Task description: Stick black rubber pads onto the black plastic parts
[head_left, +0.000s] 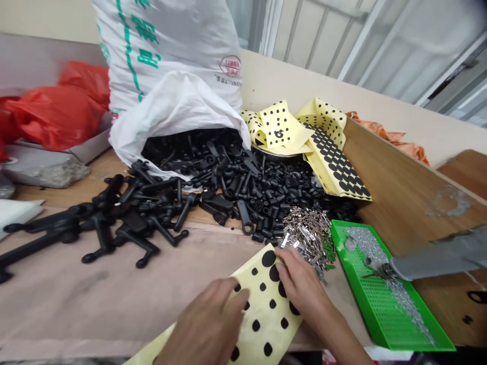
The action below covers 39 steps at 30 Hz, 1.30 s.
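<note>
A yellow sheet of black round stickers (255,307) slants up from the bottom edge, with large dots along its right side and smaller marks across the middle. My right hand (302,279) grips this sheet at its upper right edge, fingers bent beside the large dots. Over the sheet's left part is my left hand (207,319), slightly blurred, its thumb and fingers drawn together; whatever lies between the fingertips is hidden. Just beyond my right hand is a heap of small metal clips (310,230).
Black crank handles (133,218) and small black plastic parts (274,190) spill from a white woven sack (178,101). More yellow sticker sheets (337,162) lie behind. At right, a green tray (380,304) holds small silvery pieces under a grey tool (437,258). Red bags (61,116) sit at left.
</note>
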Each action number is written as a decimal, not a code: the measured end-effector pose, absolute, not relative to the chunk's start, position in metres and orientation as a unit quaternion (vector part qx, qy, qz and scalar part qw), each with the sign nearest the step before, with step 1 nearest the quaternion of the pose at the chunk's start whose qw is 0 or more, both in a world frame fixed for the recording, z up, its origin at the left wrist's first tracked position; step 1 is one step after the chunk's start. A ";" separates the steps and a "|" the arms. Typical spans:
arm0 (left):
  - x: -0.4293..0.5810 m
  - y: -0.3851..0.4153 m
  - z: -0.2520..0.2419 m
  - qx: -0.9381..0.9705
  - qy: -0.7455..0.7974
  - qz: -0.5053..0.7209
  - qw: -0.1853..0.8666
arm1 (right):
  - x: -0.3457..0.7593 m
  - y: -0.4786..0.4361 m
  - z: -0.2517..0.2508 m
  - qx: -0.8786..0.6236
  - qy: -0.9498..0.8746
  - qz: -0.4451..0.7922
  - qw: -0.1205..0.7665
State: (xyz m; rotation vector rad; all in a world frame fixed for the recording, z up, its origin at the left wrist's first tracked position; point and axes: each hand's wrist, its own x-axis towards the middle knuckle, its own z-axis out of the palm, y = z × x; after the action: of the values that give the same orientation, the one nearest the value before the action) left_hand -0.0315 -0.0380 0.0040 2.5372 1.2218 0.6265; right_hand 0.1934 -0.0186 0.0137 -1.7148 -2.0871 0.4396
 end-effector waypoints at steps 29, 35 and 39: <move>0.038 0.004 -0.019 0.901 0.420 0.107 0.006 | 0.193 -0.011 0.000 -0.566 -0.755 0.157 0.290; 0.036 0.003 -0.015 0.906 0.406 0.113 0.025 | 0.193 -0.022 0.010 -0.557 -0.758 0.188 0.284; 0.033 0.006 -0.011 0.907 0.397 0.129 0.059 | 0.194 -0.019 0.001 -0.575 -0.759 0.156 0.264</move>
State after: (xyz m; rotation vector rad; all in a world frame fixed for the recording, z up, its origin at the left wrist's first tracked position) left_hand 0.0329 0.0059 -0.0112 2.7461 1.2017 0.3896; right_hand 0.1941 -0.0189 0.0011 -1.5529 -2.0508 0.4212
